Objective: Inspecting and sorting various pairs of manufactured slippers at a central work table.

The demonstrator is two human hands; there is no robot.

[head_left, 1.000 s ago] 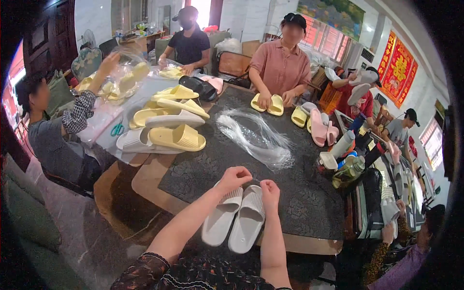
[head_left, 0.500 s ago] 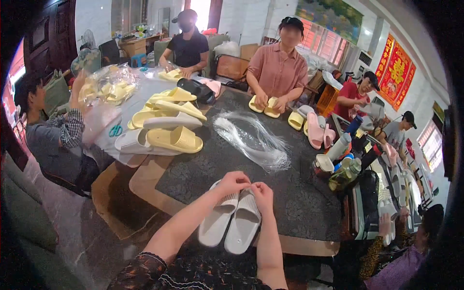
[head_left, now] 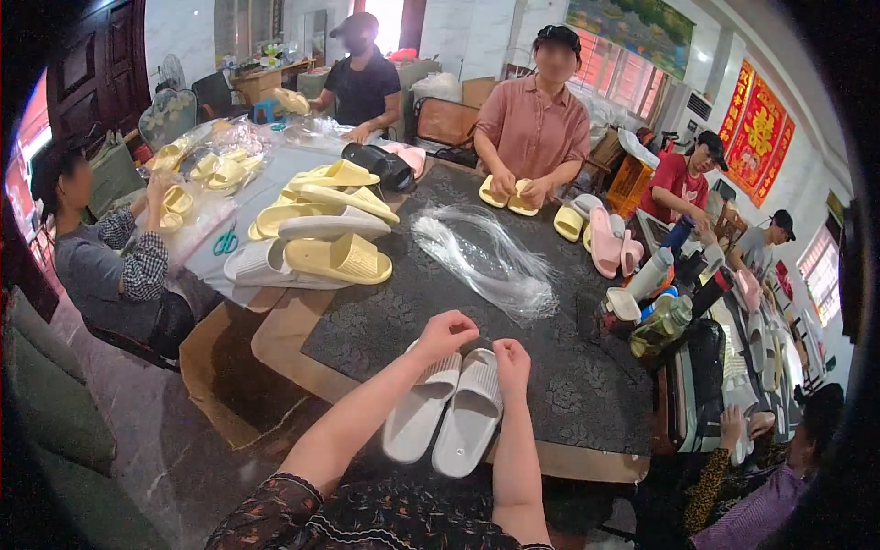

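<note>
A pair of light grey slide sandals, the left slide (head_left: pixel 414 423) and the right slide (head_left: pixel 466 431), lies side by side at the table's near edge, toes pointing away from me. My left hand (head_left: pixel 445 335) hovers just above the left slide's toe end, thumb and fingers pinched. Beside the right slide's toe end, my right hand (head_left: pixel 511 365) is also closed in a pinch. Whatever the fingertips grip is too fine to make out. Beyond my hands spreads a loose bundle of clear plastic strands (head_left: pixel 524 295).
Yellow and grey slides (head_left: pixel 335 259) are piled at left, near teal scissors (head_left: pixel 225 242). Across the dark table mat (head_left: pixel 587 394), a co-worker (head_left: pixel 532 128) handles yellow slides. Bottles (head_left: pixel 653 273) and pink slides (head_left: pixel 605 243) stand at right. Other people work around the tables.
My hands have drawn apart, the left lifting slightly away and the right shifting right. At the far left, a co-worker has lowered their hands and holds yellow slides.
</note>
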